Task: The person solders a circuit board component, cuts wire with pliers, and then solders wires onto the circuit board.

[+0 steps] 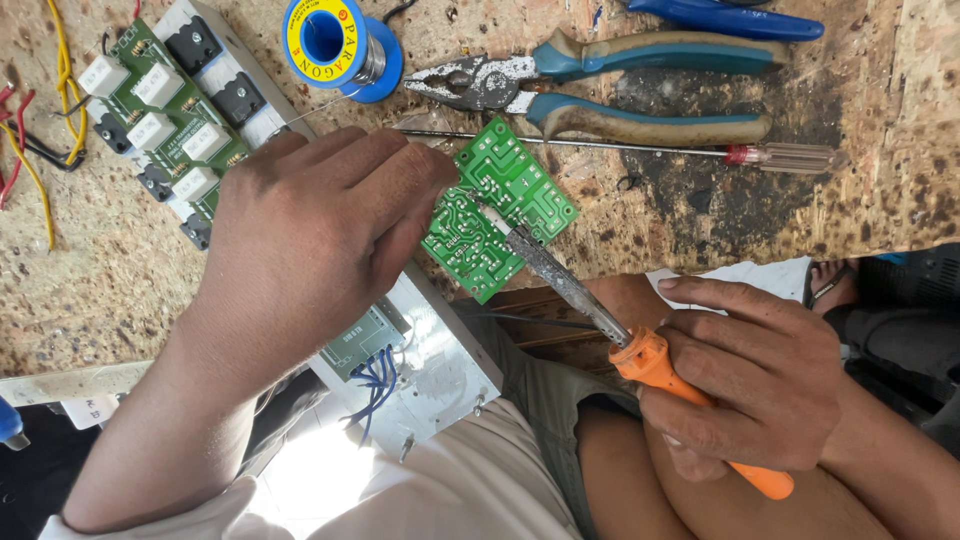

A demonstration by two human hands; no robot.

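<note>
My left hand (320, 235) rests over a green circuit board (500, 205) and pinches a thin solder wire at the board's upper left edge. The board lies solder side up near the bench's front edge. My right hand (745, 375) grips the orange handle of a soldering iron (640, 355). Its dark metal tip touches the board's centre, close to my left fingertips.
A long board with white block resistors on a metal bar (165, 115) lies at the left. A blue and yellow solder spool (335, 45), blue-handled pliers (600, 85) and a thin screwdriver (770, 155) lie behind the board. Red and yellow wires (35, 130) trail at far left.
</note>
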